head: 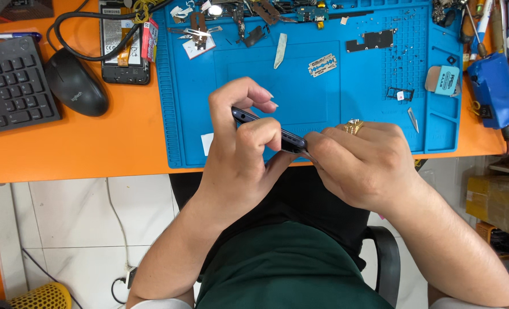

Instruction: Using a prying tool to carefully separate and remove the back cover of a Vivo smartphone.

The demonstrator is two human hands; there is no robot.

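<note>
Your left hand (237,143) grips the dark phone (269,130) edge-on above the blue mat's (300,97) near edge. Your right hand (360,163) pinches at its right end. The case looks closed, so opening seems barely begun; loose parts lie far.

Most of the dark phone (269,130) is covered by the left hand (240,146) and right hand (360,163); only its thin edge is seen, and whatever is pinched at its end cannot be made out. On the blue mat (300,97), whose far edge is cut off, the small parts near that edge are too tiny to identify. Left of the mat, the keyboard (11,86) is cropped by the frame.
</note>
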